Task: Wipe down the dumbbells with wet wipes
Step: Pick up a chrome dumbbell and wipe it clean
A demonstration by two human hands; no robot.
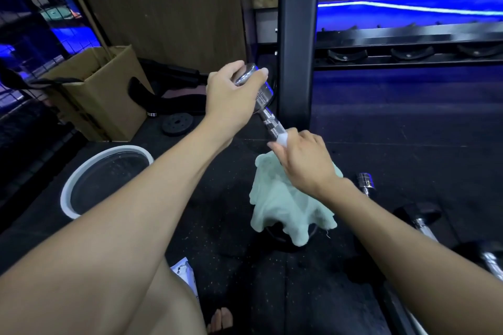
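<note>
A chrome dumbbell (268, 114) stands tilted over the black floor, its lower end hidden under a pale green cloth (283, 204). My left hand (231, 95) grips its shiny upper head. My right hand (304, 160) pinches a white wet wipe (281, 140) around the knurled handle, just above the cloth. Other dumbbells lie on the floor at the right: a chrome one (366, 182) and black-headed ones (419, 214).
A white-rimmed basin (81, 176) sits on the floor at the left, with a cardboard box (103, 95) behind it. A black rack post (296, 43) rises just behind the dumbbell, and empty rack cradles (411, 54) run to the right. A wipes packet (185, 272) lies by my knee.
</note>
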